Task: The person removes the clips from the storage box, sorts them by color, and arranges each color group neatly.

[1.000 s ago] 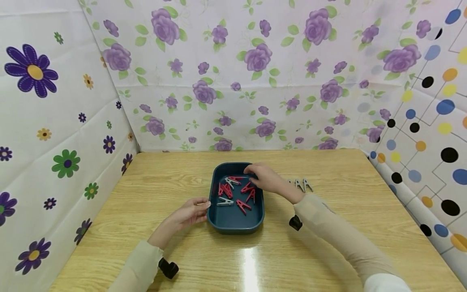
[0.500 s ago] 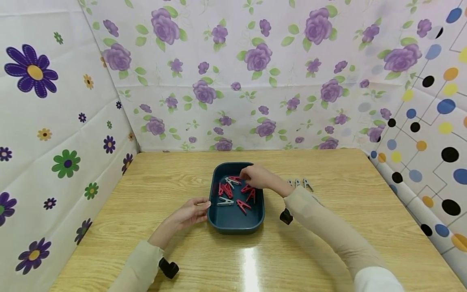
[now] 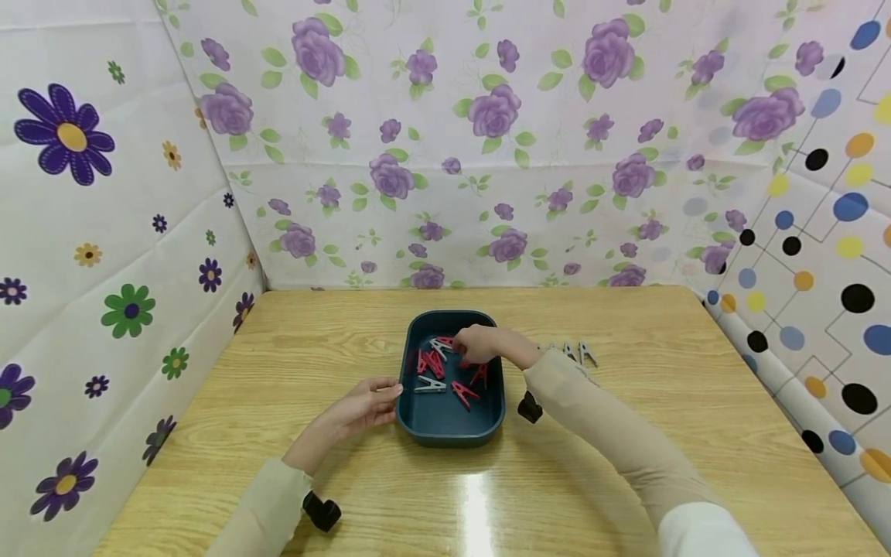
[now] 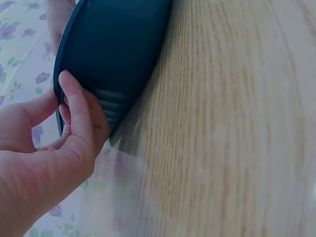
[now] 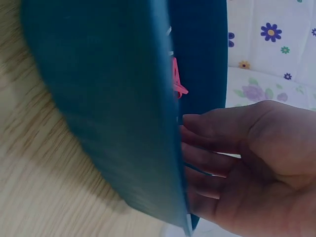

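Observation:
A dark blue plastic bin (image 3: 448,425) stands on the table, with several red clothespins (image 3: 464,394) and a few whitish grey clothespins (image 3: 430,384) lying loose inside. My left hand (image 3: 362,406) holds the bin's left side; in the left wrist view its thumb and fingers (image 4: 79,106) pinch the rim. Over the far right part of the bin, my right hand (image 3: 480,344) reaches in among the clothespins. The right wrist view shows its fingers (image 5: 207,160) extending down behind the near wall, which hides their tips. Whether they touch a clothespin is hidden.
Several grey clothespins (image 3: 587,353) lie in a row on the wooden table (image 3: 313,325) right of the bin, partly covered by the right forearm. Patterned cloths (image 3: 418,193) hang at the back and both sides.
My right hand has moved left and slightly down, deeper over the clothespins in the bin. The left hand and the bin have stayed where they were.

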`<action>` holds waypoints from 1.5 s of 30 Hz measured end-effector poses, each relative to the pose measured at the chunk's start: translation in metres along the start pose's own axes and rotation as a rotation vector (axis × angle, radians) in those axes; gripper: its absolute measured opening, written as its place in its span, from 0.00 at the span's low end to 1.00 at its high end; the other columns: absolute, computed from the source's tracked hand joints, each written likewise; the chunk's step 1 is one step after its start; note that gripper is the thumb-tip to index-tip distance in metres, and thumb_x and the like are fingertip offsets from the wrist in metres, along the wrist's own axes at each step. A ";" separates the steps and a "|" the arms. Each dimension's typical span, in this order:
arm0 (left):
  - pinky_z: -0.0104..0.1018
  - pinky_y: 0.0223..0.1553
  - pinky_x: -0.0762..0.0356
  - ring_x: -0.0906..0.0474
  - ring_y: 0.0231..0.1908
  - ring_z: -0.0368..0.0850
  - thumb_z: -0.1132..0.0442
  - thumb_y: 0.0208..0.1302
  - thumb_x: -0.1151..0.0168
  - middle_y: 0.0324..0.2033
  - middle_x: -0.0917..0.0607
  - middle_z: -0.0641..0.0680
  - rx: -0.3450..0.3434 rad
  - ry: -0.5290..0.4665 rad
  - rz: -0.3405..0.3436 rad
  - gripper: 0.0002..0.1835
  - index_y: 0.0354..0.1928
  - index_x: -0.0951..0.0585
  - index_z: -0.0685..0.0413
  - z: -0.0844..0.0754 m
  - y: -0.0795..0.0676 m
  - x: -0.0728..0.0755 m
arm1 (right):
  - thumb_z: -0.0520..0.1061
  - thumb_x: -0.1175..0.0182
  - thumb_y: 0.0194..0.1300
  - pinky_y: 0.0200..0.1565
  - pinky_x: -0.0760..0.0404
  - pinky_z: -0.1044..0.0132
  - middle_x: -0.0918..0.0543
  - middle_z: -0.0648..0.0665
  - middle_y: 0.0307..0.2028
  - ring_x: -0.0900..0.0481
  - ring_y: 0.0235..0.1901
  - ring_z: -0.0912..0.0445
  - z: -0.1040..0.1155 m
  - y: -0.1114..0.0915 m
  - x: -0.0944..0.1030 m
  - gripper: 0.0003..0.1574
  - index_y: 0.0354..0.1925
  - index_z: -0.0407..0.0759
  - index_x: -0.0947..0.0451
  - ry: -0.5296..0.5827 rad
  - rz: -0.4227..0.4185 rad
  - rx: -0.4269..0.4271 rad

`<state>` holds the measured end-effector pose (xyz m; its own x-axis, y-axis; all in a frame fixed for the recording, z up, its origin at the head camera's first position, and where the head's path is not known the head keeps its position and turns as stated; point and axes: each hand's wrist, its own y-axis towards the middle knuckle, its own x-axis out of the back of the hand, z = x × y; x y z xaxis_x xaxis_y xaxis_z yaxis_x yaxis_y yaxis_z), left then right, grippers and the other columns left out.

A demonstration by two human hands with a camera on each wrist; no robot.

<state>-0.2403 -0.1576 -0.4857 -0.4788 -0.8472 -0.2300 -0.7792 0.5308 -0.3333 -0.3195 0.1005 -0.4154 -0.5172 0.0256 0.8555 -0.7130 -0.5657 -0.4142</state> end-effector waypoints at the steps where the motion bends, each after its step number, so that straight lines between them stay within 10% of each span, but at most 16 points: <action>1: 0.27 0.37 0.20 0.21 0.31 0.34 0.60 0.73 0.48 0.36 0.18 0.48 0.001 -0.001 -0.002 0.26 0.64 0.39 0.71 0.000 0.000 0.000 | 0.39 0.47 0.71 0.60 0.25 0.54 0.23 0.37 0.58 0.25 0.59 0.47 0.001 0.002 0.000 0.23 0.62 0.36 0.29 -0.008 0.010 -0.005; 31: 0.27 0.36 0.20 0.21 0.32 0.34 0.60 0.74 0.48 0.37 0.18 0.48 -0.001 -0.003 -0.009 0.26 0.64 0.39 0.72 -0.002 0.000 -0.002 | 0.52 0.55 0.76 0.73 0.51 0.45 0.59 0.51 0.78 0.59 0.76 0.41 0.008 0.016 -0.016 0.38 0.76 0.62 0.58 -0.153 0.206 -0.128; 37: 0.27 0.36 0.20 0.20 0.32 0.35 0.60 0.73 0.47 0.36 0.17 0.48 0.001 -0.003 -0.015 0.27 0.64 0.39 0.72 -0.002 -0.001 -0.002 | 0.50 0.52 0.75 0.70 0.40 0.52 0.43 0.45 0.74 0.44 0.73 0.47 0.007 0.010 -0.013 0.33 0.74 0.54 0.45 -0.118 0.156 -0.087; 45: 0.27 0.37 0.20 0.21 0.32 0.35 0.60 0.73 0.48 0.37 0.17 0.49 0.009 0.006 -0.018 0.28 0.66 0.40 0.72 0.000 -0.001 -0.001 | 0.46 0.46 0.71 0.43 0.22 0.59 0.20 0.41 0.53 0.22 0.41 0.52 0.005 0.012 -0.016 0.21 0.60 0.42 0.26 -0.109 -0.102 -0.078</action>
<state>-0.2394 -0.1571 -0.4851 -0.4667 -0.8569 -0.2187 -0.7840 0.5153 -0.3461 -0.3173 0.0887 -0.4328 -0.3894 -0.0125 0.9210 -0.7959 -0.4986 -0.3433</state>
